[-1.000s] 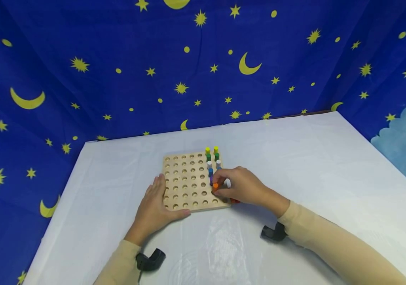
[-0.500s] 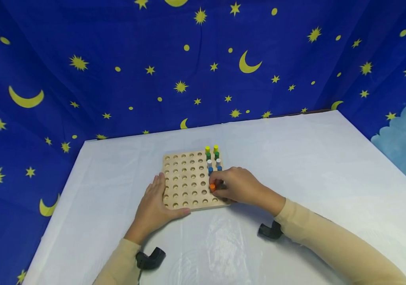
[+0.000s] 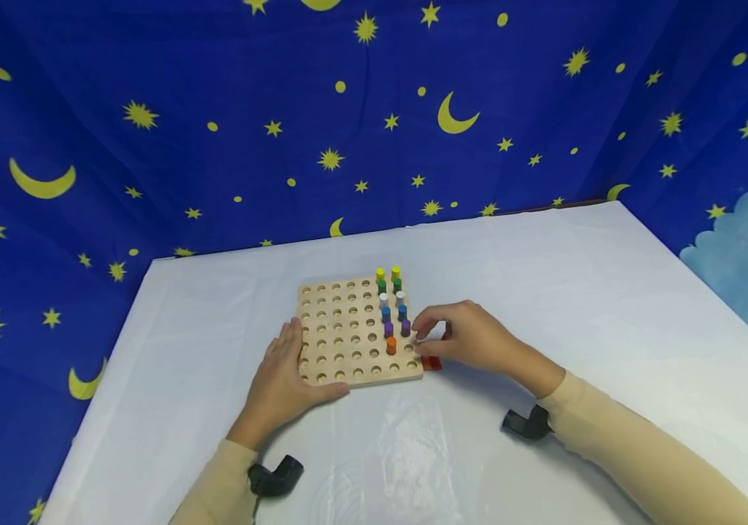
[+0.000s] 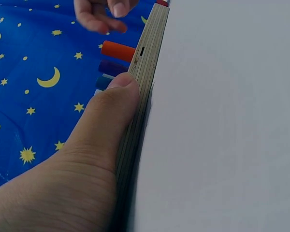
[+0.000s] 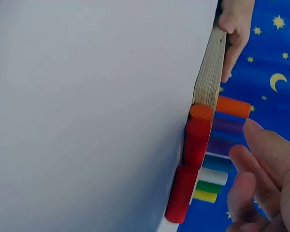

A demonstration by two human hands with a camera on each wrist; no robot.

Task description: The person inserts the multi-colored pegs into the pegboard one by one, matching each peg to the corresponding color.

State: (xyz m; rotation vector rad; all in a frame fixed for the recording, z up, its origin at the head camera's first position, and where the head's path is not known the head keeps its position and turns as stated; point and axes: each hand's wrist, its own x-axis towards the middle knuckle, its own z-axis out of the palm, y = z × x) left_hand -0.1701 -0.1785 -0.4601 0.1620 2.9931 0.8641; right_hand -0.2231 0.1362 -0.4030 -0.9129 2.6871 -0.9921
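My left hand (image 3: 282, 375) rests against the near left corner of a wooden peg board (image 3: 341, 321), fingers along its left side and thumb along its front edge. Two columns of coloured pegs stand at the board's right: yellow, green, white, blue and purple pairs. One orange peg (image 3: 391, 345) stands in the left of these columns, in front of the purple one. Just right of the board is my right hand (image 3: 472, 335), thumb and fingers apart, with nothing between them. In the right wrist view its fingers (image 5: 253, 164) are loosely bent near the standing pegs.
Two red pegs (image 5: 195, 145) and another orange peg (image 5: 200, 112) lie on the white table (image 3: 544, 292) along the board's right side. A blue curtain (image 3: 249, 109) with stars and moons hangs behind the table.
My right hand has set the orange peg upright in the board and let go of it. It has then moved right, off the pegs. The left hand stays put.
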